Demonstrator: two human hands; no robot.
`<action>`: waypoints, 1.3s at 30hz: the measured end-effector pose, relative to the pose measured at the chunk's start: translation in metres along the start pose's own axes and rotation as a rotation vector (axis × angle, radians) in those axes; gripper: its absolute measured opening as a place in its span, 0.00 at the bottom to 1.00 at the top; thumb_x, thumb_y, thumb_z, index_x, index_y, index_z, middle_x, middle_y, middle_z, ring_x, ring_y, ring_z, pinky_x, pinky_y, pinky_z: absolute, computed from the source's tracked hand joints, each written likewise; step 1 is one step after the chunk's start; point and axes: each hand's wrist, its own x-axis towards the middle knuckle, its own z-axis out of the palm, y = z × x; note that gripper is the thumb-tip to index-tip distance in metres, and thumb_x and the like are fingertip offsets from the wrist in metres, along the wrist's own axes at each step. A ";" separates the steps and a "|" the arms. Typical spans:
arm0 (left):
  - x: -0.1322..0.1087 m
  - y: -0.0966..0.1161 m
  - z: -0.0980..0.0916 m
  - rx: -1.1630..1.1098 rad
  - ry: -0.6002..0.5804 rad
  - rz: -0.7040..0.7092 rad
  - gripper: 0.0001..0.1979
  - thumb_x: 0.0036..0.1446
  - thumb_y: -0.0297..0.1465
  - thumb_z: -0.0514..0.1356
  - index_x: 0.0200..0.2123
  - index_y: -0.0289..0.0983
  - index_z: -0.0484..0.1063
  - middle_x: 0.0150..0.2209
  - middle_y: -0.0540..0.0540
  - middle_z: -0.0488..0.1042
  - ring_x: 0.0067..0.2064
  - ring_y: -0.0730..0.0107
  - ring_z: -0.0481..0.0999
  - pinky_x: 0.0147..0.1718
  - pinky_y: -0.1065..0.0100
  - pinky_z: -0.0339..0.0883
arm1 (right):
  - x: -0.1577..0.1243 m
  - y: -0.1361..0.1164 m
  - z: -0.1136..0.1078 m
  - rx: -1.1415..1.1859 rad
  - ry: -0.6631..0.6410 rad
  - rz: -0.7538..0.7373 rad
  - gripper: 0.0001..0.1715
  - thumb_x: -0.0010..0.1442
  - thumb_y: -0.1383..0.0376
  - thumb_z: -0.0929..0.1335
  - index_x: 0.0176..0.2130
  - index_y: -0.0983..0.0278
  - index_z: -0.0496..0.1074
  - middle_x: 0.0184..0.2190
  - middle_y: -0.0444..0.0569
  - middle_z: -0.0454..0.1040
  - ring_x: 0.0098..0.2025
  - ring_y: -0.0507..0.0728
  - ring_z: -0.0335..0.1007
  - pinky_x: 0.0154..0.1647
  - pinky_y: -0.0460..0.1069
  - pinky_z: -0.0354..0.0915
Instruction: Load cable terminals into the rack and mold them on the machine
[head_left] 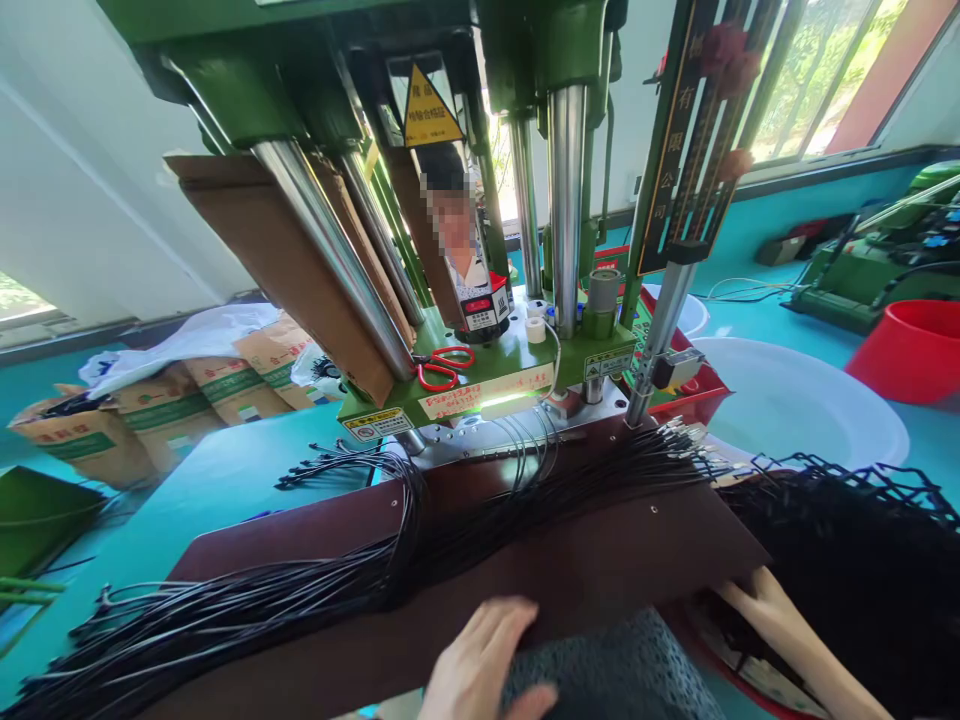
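Note:
My left hand (484, 660) is at the near edge of a dark brown board (637, 560), thumb apart from the fingers and nothing held. My right hand (757, 600) reaches in at the board's right corner; its fingers are hidden there, beside a heap of black cords (832, 570). Across the board lies a long bundle of black cables (315, 585), with pale tips at its right end. Several thin cables (525, 440) run from the board into a green press machine (480, 375). Another cable bunch (337, 460) hangs over at the left.
Red-handled scissors (444, 368) lie on the press's green plate. Metal columns (568, 200) and a cardboard sheet (277, 260) rise above it. A person (454, 220) shows within the machine frame. A white tub (810, 400) and a red bucket (915, 350) stand right; paper sacks (165, 410) stand left.

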 end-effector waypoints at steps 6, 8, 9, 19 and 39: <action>0.091 0.066 0.055 0.362 0.158 0.257 0.31 0.53 0.40 0.54 0.57 0.30 0.55 0.59 0.32 0.55 0.60 0.51 0.55 0.54 0.50 0.55 | -0.009 -0.023 -0.015 -0.241 -0.059 -0.104 0.31 0.44 0.52 0.63 0.44 0.67 0.71 0.42 0.58 0.74 0.48 0.68 0.66 0.51 0.58 0.61; 0.098 0.072 0.062 0.413 0.163 0.238 0.29 0.53 0.38 0.55 0.56 0.29 0.57 0.59 0.30 0.56 0.59 0.49 0.55 0.53 0.49 0.55 | -0.020 -0.023 -0.022 -0.298 -0.064 -0.164 0.32 0.48 0.54 0.62 0.49 0.68 0.67 0.48 0.59 0.70 0.52 0.66 0.62 0.54 0.58 0.57; 0.099 0.074 0.062 0.435 0.151 0.229 0.27 0.54 0.35 0.55 0.55 0.29 0.58 0.57 0.30 0.58 0.58 0.49 0.58 0.52 0.49 0.57 | -0.025 -0.022 -0.026 -0.321 -0.077 -0.191 0.32 0.50 0.56 0.62 0.51 0.69 0.66 0.51 0.59 0.67 0.54 0.65 0.61 0.56 0.57 0.56; 0.153 0.079 0.032 0.545 -0.107 0.289 0.11 0.54 0.20 0.47 0.36 0.33 0.67 0.35 0.41 0.70 0.35 0.62 0.71 0.29 0.65 0.65 | -0.064 -0.063 -0.050 -0.385 -0.365 -0.210 0.28 0.54 0.60 0.65 0.55 0.53 0.63 0.54 0.46 0.65 0.53 0.62 0.61 0.55 0.54 0.58; 0.137 0.075 -0.011 -0.472 -0.200 0.140 0.06 0.49 0.34 0.55 0.28 0.37 0.63 0.23 0.53 0.64 0.26 0.73 0.64 0.25 0.71 0.58 | 0.006 -0.195 0.028 1.412 -0.314 -0.123 0.17 0.51 0.62 0.70 0.43 0.61 0.71 0.42 0.50 0.74 0.48 0.58 0.67 0.52 0.55 0.57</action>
